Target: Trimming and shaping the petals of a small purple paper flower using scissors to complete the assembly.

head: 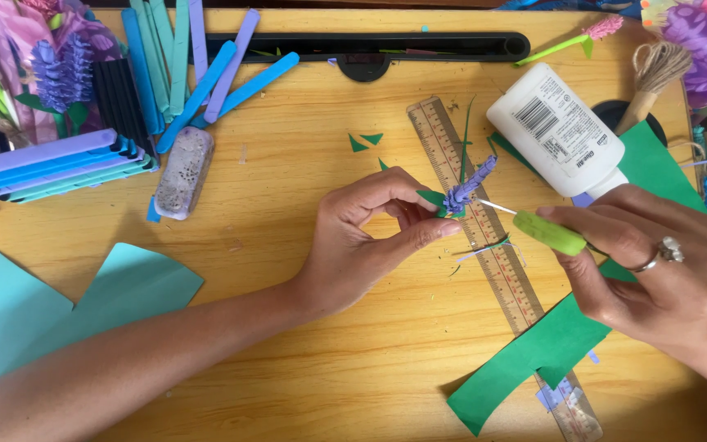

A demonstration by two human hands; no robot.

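Green paper [533, 352] is seen nearest, a long strip lying on the yellow table [329, 360], and it is laid partly over a see-through ruler [493, 262]. At the near left, two blue paper sheets [59, 311] are spread flat.

A little farther, in the middle, a small purple paper flower [466, 190] is held up just above the ruler. It is pinched at its green base by the thumb and fingertips of the left hand [370, 237], which are pressed together on it, so the flower is kept steady with its tip pointing up and to the right. The right hand [656, 270] is closed around a tool with a light green handle [550, 232]. Its thin white tip is brought right up to the flower's base, though it cannot be told if they touch. A ring is worn on this hand.

Just behind the right hand, a white glue bottle [554, 127] is lying on its side, probably so it can be grabbed fast. Small green scraps [363, 141] are scattered near the ruler.

Farther left, a grey sponge block [183, 172] is seen. At the far edge, blue and purple sticks [198, 74] are piled, more are stacked at the left, and a black tray [370, 47] is set along the back.
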